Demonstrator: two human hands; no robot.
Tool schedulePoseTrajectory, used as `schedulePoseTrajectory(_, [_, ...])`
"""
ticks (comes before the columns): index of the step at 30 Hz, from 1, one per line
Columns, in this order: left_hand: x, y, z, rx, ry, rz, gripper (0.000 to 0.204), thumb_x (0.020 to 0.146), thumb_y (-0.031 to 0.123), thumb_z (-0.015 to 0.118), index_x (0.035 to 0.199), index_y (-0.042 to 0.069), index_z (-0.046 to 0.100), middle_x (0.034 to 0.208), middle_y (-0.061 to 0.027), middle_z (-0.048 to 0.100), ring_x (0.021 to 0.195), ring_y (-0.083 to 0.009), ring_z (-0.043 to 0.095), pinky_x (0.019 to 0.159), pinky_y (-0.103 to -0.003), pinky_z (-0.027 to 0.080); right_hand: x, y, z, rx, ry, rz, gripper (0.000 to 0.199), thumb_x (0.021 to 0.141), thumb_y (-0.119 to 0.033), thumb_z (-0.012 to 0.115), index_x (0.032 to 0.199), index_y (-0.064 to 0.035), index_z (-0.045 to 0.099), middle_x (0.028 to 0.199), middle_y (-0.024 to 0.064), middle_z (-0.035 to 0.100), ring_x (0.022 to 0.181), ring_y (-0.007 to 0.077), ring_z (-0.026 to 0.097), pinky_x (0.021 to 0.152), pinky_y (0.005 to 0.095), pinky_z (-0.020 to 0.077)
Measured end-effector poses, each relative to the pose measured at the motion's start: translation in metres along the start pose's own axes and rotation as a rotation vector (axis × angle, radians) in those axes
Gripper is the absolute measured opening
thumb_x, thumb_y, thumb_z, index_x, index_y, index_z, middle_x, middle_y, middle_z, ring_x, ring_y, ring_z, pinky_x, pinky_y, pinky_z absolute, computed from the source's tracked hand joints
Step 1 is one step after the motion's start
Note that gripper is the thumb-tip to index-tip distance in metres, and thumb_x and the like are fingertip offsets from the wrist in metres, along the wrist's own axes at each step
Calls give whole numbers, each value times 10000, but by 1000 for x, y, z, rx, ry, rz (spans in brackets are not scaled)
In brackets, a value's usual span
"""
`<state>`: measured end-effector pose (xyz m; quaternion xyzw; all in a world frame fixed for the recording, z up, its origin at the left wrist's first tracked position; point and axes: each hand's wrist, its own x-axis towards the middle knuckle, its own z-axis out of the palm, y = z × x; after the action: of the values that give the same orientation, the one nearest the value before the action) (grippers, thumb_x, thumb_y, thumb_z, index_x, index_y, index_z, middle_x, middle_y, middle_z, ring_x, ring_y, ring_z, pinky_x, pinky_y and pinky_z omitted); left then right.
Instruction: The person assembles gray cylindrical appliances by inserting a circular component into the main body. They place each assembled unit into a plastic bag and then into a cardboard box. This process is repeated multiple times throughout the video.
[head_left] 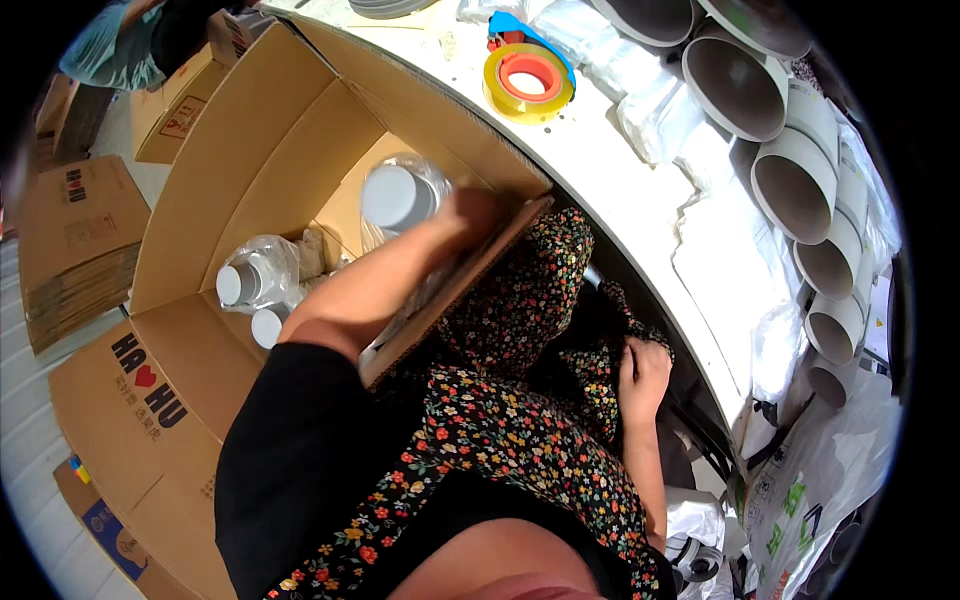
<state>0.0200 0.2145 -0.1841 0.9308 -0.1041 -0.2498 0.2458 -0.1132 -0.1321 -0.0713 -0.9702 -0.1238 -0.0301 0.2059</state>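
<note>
My left arm reaches over the near flap into a large open cardboard box (235, 160). My left hand (470, 215) is smeared by motion near the box's right inner wall, so its fingers cannot be read. Beside it inside the box stands a grey round pipe fitting (395, 197) in clear plastic. Farther left in the box lie another bagged grey fitting (238, 284) and a small grey round end (268, 326). My right hand (645, 375) lies on the flowered apron (520, 420) over my knee, its fingers laid out and nothing seen in them.
On the white table (700, 300) sit a yellow tape roll (528, 82) with a blue dispenser and several bagged grey pipes (795, 185). Flattened cartons (80, 240) are stacked at left. A plastic sack (830, 490) is at lower right. Another person's clothing (115, 45) shows at top left.
</note>
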Motion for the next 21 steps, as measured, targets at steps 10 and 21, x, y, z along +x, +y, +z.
schedulePoseTrajectory(10, [-18,-69,73,55,440,-350,513,864,498,447,1274,190,473,1312,-182,422,1210,-365,362,1001,-449,310,-2,8,-21,76,-8,17,108,722,-49,613,827,-57,633,782,101,612,805,285,572,711,388,437])
schedulePoseTrajectory(21, [-34,-31,39,50,463,-254,459,860,330,542,1255,101,485,1383,-169,353,1270,-367,302,1045,-468,243,190,100,-126,1815,622,560,482,910,-448,478,1138,-24,454,1065,117,553,1005,201,526,853,348,432])
